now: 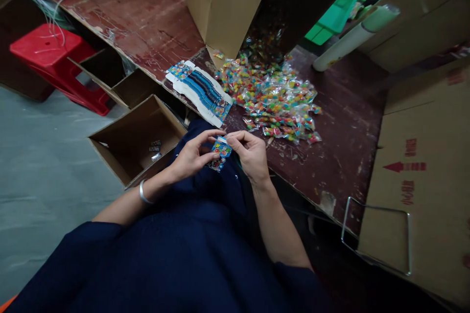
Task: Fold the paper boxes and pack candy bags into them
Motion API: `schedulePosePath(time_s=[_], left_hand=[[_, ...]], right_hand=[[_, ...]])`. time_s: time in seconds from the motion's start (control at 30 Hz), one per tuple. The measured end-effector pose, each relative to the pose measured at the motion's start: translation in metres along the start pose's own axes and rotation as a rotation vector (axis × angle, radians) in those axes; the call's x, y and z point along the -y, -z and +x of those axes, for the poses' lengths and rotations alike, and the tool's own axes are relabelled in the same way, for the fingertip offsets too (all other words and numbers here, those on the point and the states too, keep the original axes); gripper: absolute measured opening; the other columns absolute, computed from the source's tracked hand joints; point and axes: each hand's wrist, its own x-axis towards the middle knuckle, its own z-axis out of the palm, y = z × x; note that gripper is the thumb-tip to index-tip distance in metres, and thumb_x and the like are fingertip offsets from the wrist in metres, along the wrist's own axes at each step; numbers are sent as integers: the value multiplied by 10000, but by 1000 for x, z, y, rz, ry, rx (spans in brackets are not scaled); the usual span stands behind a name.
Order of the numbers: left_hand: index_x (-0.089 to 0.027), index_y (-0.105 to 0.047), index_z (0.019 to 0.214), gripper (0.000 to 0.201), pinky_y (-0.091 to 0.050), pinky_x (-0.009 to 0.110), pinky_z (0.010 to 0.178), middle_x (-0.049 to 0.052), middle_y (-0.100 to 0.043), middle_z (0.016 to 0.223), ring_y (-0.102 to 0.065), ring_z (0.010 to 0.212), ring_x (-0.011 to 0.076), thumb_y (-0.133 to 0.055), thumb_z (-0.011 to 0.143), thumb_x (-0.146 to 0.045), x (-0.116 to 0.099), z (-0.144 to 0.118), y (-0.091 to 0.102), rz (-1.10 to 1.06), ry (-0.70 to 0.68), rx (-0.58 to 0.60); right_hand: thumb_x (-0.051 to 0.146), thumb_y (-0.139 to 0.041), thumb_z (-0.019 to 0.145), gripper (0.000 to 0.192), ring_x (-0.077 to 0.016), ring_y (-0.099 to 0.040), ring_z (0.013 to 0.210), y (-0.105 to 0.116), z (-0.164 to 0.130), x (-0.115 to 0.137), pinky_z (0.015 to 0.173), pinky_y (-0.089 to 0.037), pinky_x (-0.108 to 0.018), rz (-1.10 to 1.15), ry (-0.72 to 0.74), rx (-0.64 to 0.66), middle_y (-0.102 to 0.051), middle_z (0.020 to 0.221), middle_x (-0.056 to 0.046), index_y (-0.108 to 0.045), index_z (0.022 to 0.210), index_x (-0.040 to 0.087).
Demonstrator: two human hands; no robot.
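Note:
A small blue printed candy box is held over my lap, just off the table's front edge. My left hand grips its left side between thumb and fingers. At its top edge my right hand pinches the flap with thumb and forefinger. Beyond my hands lies a row of flattened blue candy boxes, overlapping on the table. To the right of that row spreads a heap of clear sachets of colourful candy. What is inside the held box cannot be seen.
An open cardboard carton with several small packs stands at the left, below the table. Behind it is a red stool. A tall carton rises behind the sachets; another carton and a metal wire frame flank the right.

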Motion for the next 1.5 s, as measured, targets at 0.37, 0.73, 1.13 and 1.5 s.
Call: schedulePosePath(time_s=[0.37, 0.73, 1.13, 1.5], left_hand=[[-223, -565, 1303, 617, -639, 261, 736, 39, -678, 1039, -732, 796, 149, -887, 783, -300, 5, 2, 3, -146, 5, -82], [-190, -617, 1130, 333, -580, 236, 676, 39, -677, 1027, -717, 749, 134, -771, 854, -298, 9, -1, 21, 125, 48, -75], [-168, -649, 1229, 444, -558, 457, 1006, 127, -730, 1181, -695, 1113, 272, -750, 843, -362, 2, 2, 97, 524, 130, -256], [-145, -708, 1016, 485, -615, 424, 948, 162, -787, 1144, -765, 1093, 299, -801, 830, -584, 15, 44, 19, -605, 329, -2]], right_hand=[[467, -778, 899, 241, -187, -719, 803, -9, 2, -12, 766, -592, -324, 30, 32, -75, -786, 862, -21, -780, 858, 230], [363, -752, 932, 138, -263, -729, 1117, 4, 8, -11, 1017, -585, -454, -552, 441, 117, -784, 1147, -71, -740, 1038, 276], [212, -721, 908, 126, -300, -751, 1135, 9, 79, -61, 1036, -591, -490, -901, 347, 133, -798, 1182, -106, -750, 1031, 225], [151, -678, 943, 245, -251, -763, 1146, 4, -23, -34, 1011, -633, -422, -677, 711, 9, -810, 1169, -46, -760, 1111, 309]])
